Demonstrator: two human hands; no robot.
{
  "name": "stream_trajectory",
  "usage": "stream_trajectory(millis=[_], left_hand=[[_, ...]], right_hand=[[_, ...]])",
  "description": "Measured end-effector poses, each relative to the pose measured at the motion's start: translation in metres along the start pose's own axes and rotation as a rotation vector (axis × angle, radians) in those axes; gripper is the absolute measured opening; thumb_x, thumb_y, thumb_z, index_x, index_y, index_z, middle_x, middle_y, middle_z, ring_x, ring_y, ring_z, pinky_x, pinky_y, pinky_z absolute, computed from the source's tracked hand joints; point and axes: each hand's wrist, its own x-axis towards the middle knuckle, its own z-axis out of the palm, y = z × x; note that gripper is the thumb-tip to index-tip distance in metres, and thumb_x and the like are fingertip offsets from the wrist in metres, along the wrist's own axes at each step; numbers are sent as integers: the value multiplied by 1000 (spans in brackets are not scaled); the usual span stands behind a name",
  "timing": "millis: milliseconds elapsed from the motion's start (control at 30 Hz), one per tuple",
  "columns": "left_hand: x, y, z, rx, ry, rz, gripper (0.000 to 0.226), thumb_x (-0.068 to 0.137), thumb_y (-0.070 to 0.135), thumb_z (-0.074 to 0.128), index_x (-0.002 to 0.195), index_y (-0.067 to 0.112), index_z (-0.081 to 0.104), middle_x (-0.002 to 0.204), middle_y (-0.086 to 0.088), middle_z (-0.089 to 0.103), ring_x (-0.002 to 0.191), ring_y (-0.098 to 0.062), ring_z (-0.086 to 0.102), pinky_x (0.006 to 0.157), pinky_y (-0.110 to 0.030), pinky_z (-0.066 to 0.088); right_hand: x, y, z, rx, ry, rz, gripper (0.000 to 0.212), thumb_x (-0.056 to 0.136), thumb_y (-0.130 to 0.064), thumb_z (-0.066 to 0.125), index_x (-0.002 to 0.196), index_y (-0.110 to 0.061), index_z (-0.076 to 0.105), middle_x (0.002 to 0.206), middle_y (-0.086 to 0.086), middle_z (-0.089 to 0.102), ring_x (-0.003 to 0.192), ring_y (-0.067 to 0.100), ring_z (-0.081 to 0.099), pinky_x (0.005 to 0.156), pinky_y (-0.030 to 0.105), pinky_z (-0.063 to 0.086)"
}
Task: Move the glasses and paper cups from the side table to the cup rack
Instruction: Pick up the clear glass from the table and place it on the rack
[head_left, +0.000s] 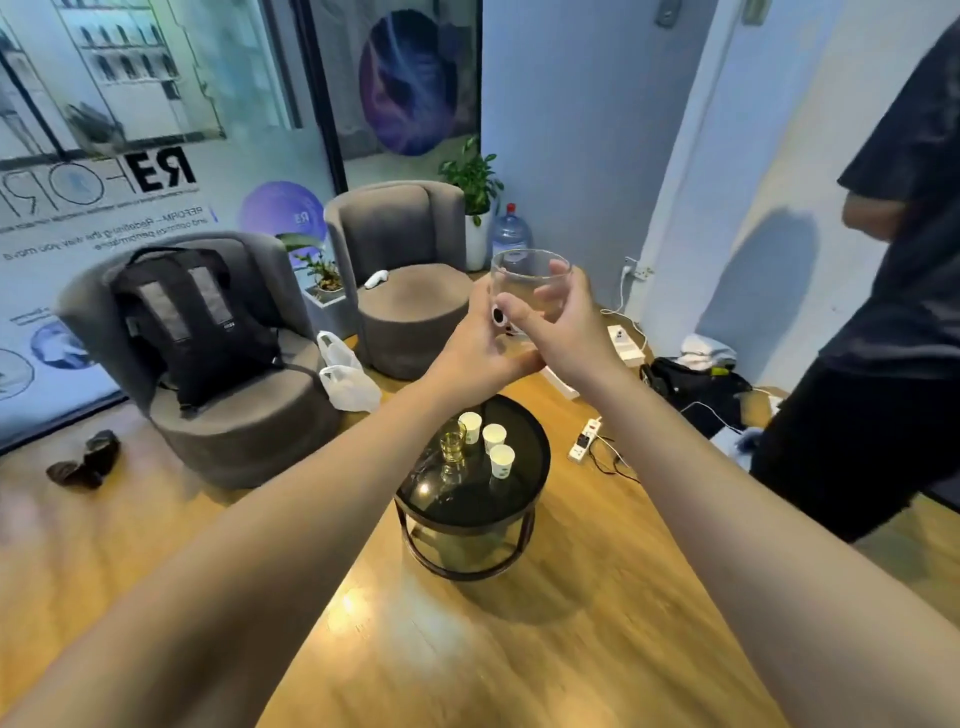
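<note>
I hold a clear drinking glass (522, 280) with a small black-and-white print up in the air, above and behind the side table. My left hand (480, 348) grips its base from below. My right hand (563, 325) wraps its fingers round the glass's right side. On the round black side table (535, 457) below stand three white paper cups (493, 437) and a small clear glass (453, 446) with a yellowish tint. No cup rack is in view.
Two grey armchairs (410, 291) stand behind the table, the left one holding a black backpack (192, 317). White plastic bags (345, 382) lie between them. A power strip (584, 441) with cables lies on the wooden floor. A person in dark clothes (893, 291) stands at the right.
</note>
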Motion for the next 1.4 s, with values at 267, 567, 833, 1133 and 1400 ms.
stream_trajectory(millis=[267,567,833,1133,1400], left_hand=[[-62,22,35,3,-216,13,92,78,43,85,146,40,22,136,24,48,128,-1,55,105,-30,51],[-165,64,156,-191,-608,123,100,71,47,87,148,34,24,136,19,53,119,9,57,86,-10,50],[-294,185,321,-389,-1054,306,97,78,17,89,149,9,24,145,-4,51,133,-12,57,106,-34,51],[-504,336,444,-531,-1434,417,109,70,37,85,152,12,18,153,-6,42,125,-3,62,95,-29,57],[-677,439,529,-517,-1536,460,93,78,17,89,147,22,26,137,4,52,110,3,66,84,-16,55]], right_hand=[[-97,5,-23,-17,122,107,88,83,-58,71,152,-24,28,132,-8,53,125,18,53,79,21,48],[-278,35,-100,-58,466,333,83,81,-57,72,148,-22,35,129,-6,60,118,12,57,96,29,49],[-509,3,-214,-162,920,475,77,87,-41,75,144,-11,33,123,-1,61,113,7,57,83,7,41],[-781,-60,-280,-250,1281,614,91,83,-41,80,153,-18,28,129,-7,53,115,2,52,74,6,42],[-980,-87,-336,-330,1464,650,69,81,-46,79,133,-33,36,124,-9,54,110,1,54,78,12,40]])
